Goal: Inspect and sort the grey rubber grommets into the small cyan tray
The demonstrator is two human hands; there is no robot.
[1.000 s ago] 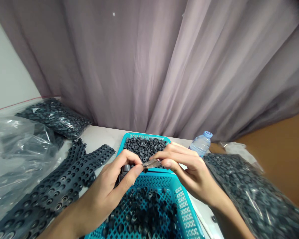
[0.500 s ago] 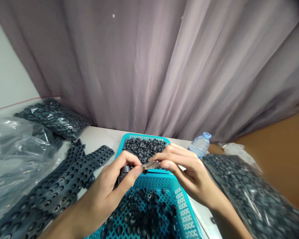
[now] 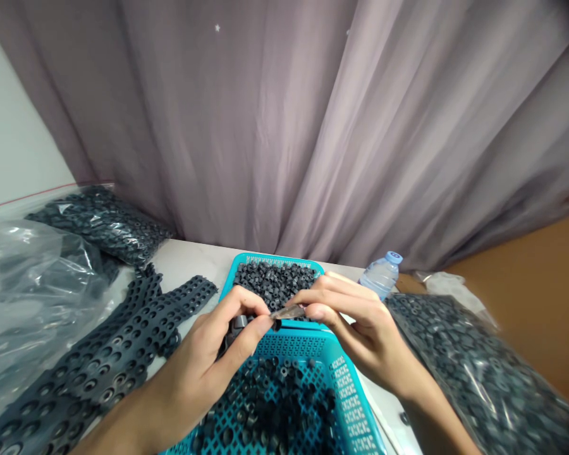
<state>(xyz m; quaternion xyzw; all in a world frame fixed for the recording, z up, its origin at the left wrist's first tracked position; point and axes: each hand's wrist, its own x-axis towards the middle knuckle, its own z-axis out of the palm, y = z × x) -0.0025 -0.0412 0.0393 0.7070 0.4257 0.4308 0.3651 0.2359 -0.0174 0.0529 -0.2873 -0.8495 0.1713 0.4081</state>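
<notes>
Above the front basket, my right hand (image 3: 363, 322) pinches a small metal blade (image 3: 289, 311) between thumb and fingers. The blade points left and meets the fingertips of my left hand (image 3: 203, 360). My left hand is closed, its thumb and forefinger pressed around a small black rubber part (image 3: 277, 325) that is mostly hidden under the blade. More dark rubber pieces (image 3: 239, 322) show in the curl of the left fingers. Below both hands stands a turquoise basket (image 3: 353, 398) with loose black parts scattered over its mesh bottom.
A second turquoise basket (image 3: 237, 260), heaped with black parts, stands behind. Perforated black rubber strips (image 3: 137, 328) lie at left, near a clear bag of parts (image 3: 99, 221). At right are a water bottle (image 3: 380, 276) and a large bag of black parts (image 3: 478, 366).
The blade has tilted slightly in my right fingers, and a little more of the black part shows beneath it. My left hand has hardly moved.
</notes>
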